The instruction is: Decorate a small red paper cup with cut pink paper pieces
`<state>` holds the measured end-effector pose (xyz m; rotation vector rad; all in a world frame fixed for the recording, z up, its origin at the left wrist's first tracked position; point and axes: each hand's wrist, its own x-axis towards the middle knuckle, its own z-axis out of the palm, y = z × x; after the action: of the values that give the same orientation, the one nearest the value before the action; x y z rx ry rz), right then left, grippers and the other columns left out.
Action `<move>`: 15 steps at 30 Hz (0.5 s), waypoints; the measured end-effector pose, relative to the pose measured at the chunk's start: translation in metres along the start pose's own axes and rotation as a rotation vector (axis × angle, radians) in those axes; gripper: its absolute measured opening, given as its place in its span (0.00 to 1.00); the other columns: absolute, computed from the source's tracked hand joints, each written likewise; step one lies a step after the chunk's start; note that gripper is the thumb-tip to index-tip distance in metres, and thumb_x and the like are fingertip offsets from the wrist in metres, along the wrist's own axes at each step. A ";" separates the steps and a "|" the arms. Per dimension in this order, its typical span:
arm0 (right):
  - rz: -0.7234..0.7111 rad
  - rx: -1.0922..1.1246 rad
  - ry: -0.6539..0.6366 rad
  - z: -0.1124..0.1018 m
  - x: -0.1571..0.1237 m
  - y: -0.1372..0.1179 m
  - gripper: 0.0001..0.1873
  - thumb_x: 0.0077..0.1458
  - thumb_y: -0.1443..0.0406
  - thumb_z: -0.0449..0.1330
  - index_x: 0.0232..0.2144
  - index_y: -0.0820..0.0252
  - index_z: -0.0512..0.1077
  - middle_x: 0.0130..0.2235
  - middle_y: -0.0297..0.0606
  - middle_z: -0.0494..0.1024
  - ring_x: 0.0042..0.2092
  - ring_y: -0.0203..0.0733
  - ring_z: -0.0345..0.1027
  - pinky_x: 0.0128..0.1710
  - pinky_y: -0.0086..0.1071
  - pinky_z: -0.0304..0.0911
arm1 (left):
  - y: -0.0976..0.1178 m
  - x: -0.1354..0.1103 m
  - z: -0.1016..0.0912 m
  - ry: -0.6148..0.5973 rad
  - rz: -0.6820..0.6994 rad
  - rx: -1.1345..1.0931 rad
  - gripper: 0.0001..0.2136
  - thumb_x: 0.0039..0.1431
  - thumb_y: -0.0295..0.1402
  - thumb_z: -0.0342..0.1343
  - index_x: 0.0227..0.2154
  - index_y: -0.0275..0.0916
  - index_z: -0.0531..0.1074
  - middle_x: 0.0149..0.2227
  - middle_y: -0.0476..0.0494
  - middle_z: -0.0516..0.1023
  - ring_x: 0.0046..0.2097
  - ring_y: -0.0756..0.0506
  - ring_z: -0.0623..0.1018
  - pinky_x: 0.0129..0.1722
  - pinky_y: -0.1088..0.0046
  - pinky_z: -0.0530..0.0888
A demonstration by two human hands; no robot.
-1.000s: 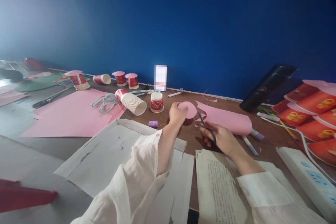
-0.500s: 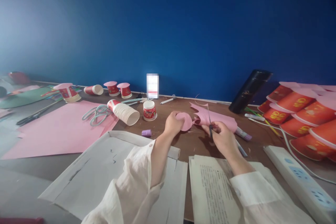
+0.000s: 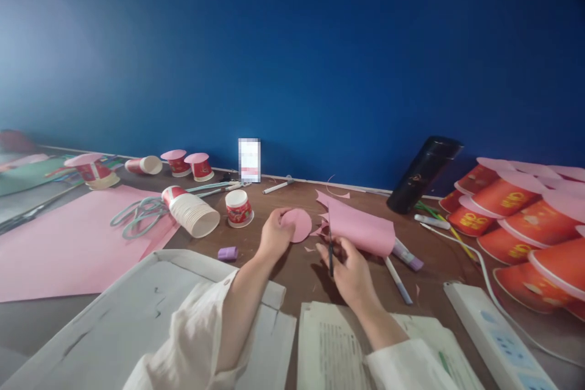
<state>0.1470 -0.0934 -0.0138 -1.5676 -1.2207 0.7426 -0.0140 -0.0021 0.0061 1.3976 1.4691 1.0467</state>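
Observation:
A round pink paper disc (image 3: 299, 225) is pinched at its left edge by my left hand (image 3: 276, 236). My right hand (image 3: 351, 268) is closed around dark-handled scissors (image 3: 331, 259), whose blades point away from me. Just beyond the scissors lies a curled sheet of pink paper (image 3: 361, 222) with a jagged, cut left edge. Small pink scraps (image 3: 311, 249) sit between the disc and the sheet. A red paper cup (image 3: 239, 209) stands upside down to the left of my left hand, and a purple marker cap (image 3: 227, 253) is nearer me.
Stacked cups (image 3: 192, 213) lie by a coiled cord (image 3: 141, 217) on pink sheets (image 3: 86, 244). Cups topped with pink discs (image 3: 199, 166) stand behind. On the right are a black thermos (image 3: 423, 177), piled red cups (image 3: 512, 225) and a power strip (image 3: 503, 341). A phone (image 3: 249, 159) leans against the wall.
The view has shifted, so most things sit further left and lower. My right hand and the scissors have come nearer to the pink disc and in front of the sheet's cut edge.

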 end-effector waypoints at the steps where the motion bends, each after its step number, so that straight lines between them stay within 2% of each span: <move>1: 0.005 0.046 -0.006 0.001 -0.001 0.000 0.23 0.53 0.47 0.64 0.42 0.58 0.75 0.42 0.45 0.84 0.43 0.52 0.78 0.45 0.38 0.69 | 0.001 0.000 -0.001 0.001 -0.012 0.008 0.20 0.49 0.22 0.57 0.47 0.37 0.74 0.47 0.38 0.82 0.47 0.41 0.80 0.48 0.69 0.73; 6: 0.058 0.179 -0.020 0.005 -0.004 0.002 0.26 0.53 0.47 0.64 0.44 0.59 0.74 0.42 0.46 0.83 0.42 0.50 0.77 0.41 0.36 0.70 | -0.004 0.003 -0.003 0.096 0.055 0.071 0.20 0.50 0.24 0.56 0.48 0.41 0.73 0.46 0.43 0.82 0.46 0.43 0.80 0.47 0.70 0.73; 10: 0.107 0.245 -0.043 0.002 -0.006 0.000 0.27 0.52 0.46 0.65 0.44 0.60 0.74 0.38 0.43 0.82 0.37 0.47 0.75 0.38 0.35 0.70 | -0.009 0.008 -0.004 0.187 0.061 0.121 0.13 0.52 0.29 0.57 0.43 0.40 0.73 0.41 0.44 0.82 0.43 0.42 0.80 0.46 0.69 0.72; 13: 0.155 0.272 -0.069 -0.003 -0.006 -0.003 0.27 0.52 0.45 0.65 0.43 0.59 0.73 0.31 0.38 0.79 0.31 0.43 0.72 0.34 0.33 0.68 | -0.011 0.010 -0.003 0.148 0.041 0.030 0.09 0.53 0.32 0.58 0.38 0.40 0.73 0.38 0.44 0.83 0.41 0.43 0.81 0.43 0.69 0.72; 15: 0.168 0.270 -0.098 -0.005 -0.005 -0.003 0.27 0.51 0.45 0.65 0.43 0.59 0.74 0.31 0.37 0.79 0.30 0.41 0.70 0.33 0.33 0.68 | -0.013 0.012 -0.001 0.113 -0.019 -0.064 0.08 0.53 0.35 0.59 0.35 0.39 0.73 0.34 0.44 0.82 0.38 0.44 0.80 0.40 0.71 0.72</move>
<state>0.1482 -0.1000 -0.0098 -1.4328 -1.0181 1.0584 -0.0197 0.0090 -0.0062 1.2948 1.5133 1.1670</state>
